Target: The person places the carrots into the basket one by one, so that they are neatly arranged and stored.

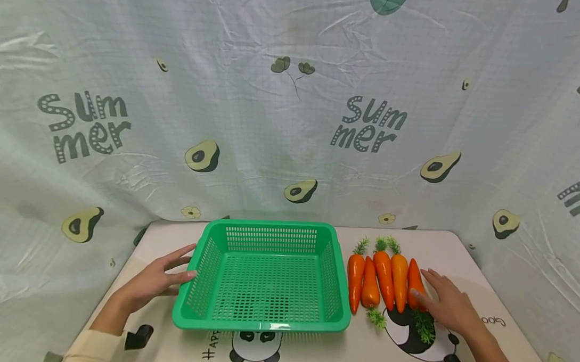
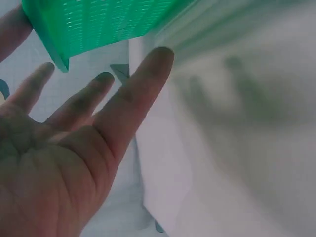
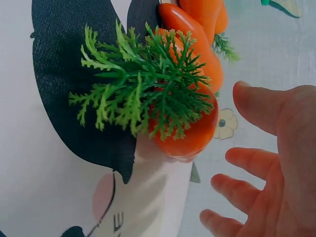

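A green plastic basket (image 1: 261, 328) with slotted walls and nothing inside sits on the table. My left hand (image 1: 151, 279) is at its left side, thumb at the rim and the other fingers stretched along the outer wall. In the left wrist view the fingers of the left hand (image 2: 74, 133) are spread beneath the basket's corner (image 2: 98, 24). To the right of the basket, several glossy carrots with green leafy tops lie in a row. My right hand (image 1: 450, 306) is beside the rightmost carrot (image 1: 415, 280), fingers spread, its leaves (image 3: 143, 84) towards me.
The pale table (image 1: 320, 355) has printed panda faces and lettering. Behind and on both sides hangs a light curtain (image 1: 249, 108) with avocado and "summer" prints. The leftmost carrot (image 1: 355, 277) lies close to the basket's right wall.
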Demonstrator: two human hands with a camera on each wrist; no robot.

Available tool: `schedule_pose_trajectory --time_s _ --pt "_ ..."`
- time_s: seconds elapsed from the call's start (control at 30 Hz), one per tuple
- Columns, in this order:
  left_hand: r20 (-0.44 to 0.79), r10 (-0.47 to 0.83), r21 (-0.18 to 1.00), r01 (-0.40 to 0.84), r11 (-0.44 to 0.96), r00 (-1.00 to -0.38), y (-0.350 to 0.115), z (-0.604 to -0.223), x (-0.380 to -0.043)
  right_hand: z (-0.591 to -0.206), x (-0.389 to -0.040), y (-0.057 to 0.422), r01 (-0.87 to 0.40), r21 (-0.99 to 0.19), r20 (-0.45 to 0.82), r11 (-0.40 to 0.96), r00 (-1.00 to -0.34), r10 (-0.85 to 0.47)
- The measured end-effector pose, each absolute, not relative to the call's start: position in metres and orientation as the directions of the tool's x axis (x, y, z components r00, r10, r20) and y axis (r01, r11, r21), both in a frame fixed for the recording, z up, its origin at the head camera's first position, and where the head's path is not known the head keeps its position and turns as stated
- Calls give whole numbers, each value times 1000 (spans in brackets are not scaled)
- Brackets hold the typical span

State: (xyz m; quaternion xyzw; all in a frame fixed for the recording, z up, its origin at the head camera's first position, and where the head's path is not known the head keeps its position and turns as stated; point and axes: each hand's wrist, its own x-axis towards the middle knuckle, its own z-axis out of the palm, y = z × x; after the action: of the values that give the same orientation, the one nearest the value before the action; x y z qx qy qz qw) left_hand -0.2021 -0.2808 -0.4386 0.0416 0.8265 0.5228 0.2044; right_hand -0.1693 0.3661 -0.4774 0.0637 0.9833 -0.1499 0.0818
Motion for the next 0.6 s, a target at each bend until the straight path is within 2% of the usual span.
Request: schedule_pose_trajectory --time_s 0.2,0.6 --pt "-312 313 911 -189 367 -897 -282 -445 -202 -479 -170 365 201 -375 -223 905 -967 122" --pt "-296 392 954 -248 170 -871 -283 -457 -204 -484 -173 356 310 -448 -245 839 -945 219"
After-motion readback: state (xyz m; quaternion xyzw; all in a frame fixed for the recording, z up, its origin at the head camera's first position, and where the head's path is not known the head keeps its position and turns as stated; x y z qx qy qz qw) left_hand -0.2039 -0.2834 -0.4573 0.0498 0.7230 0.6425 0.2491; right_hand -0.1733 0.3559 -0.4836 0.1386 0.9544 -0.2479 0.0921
